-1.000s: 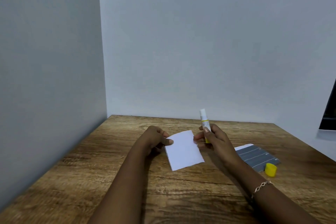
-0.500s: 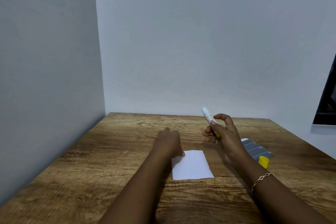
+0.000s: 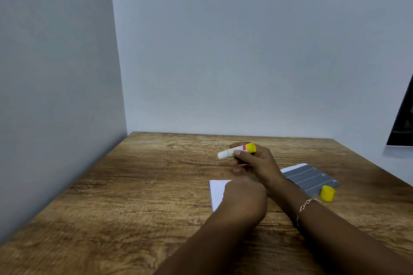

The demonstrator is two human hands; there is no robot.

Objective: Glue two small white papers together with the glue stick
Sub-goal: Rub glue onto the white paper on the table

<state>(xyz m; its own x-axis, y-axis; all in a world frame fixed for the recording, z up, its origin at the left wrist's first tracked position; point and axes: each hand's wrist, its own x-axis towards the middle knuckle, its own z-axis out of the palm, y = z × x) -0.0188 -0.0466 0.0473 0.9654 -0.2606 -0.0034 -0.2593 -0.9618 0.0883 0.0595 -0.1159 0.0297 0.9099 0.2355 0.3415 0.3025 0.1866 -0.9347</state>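
A small white paper lies flat on the wooden table, and my left hand rests on top of it, covering most of it. My right hand hovers just beyond, holding the uncapped glue stick nearly level, its white tip pointing left and its yellow base to the right. The stick's yellow cap lies on the table to the right. A second white paper peeks out from under a grey card.
A grey card with white lines lies right of my hands. Walls close the table at the left and back. A dark screen edge shows at the far right.
My left hand has slid onto the paper and now covers it. My right hand has tipped the glue stick from slanted upright to almost horizontal.
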